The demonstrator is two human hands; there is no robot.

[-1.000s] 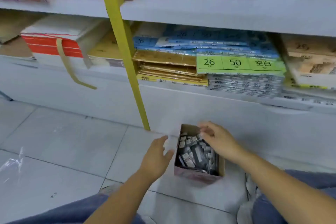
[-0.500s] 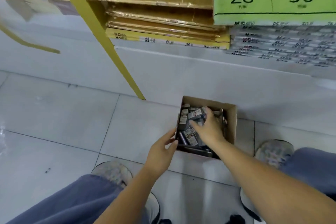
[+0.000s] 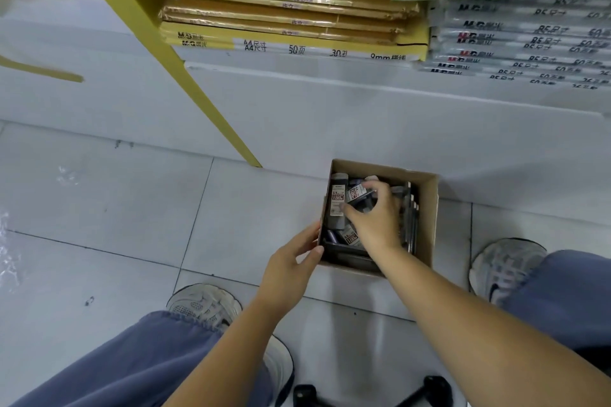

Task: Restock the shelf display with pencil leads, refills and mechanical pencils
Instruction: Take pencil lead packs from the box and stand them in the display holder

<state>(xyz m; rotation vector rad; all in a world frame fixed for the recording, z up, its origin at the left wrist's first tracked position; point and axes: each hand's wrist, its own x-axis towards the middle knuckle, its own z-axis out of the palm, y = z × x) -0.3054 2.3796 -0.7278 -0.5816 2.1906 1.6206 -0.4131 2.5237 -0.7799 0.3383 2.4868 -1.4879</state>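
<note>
Reaching into an open brown cardboard box [image 3: 428, 225] of small dark grey lead packs [image 3: 337, 205] on the pale grey tiled floor [image 3: 132, 208].
Box sits just in front of the white shelf base [image 3: 330, 116], right of the slanted yellow metal post [image 3: 198, 89], between two grey mesh sneakers [image 3: 205, 304]. Packs lie jumbled: slim rectangular cases, white labels with red "100" print, some edge-on along the right wall. Right hand [image 3: 375, 221] is inside the box, thumb and curled fingers pinching one labelled dark pack [image 3: 357, 192]. Left hand [image 3: 289, 263] is spread, straightish fingers resting on the box's outer left wall.
</note>
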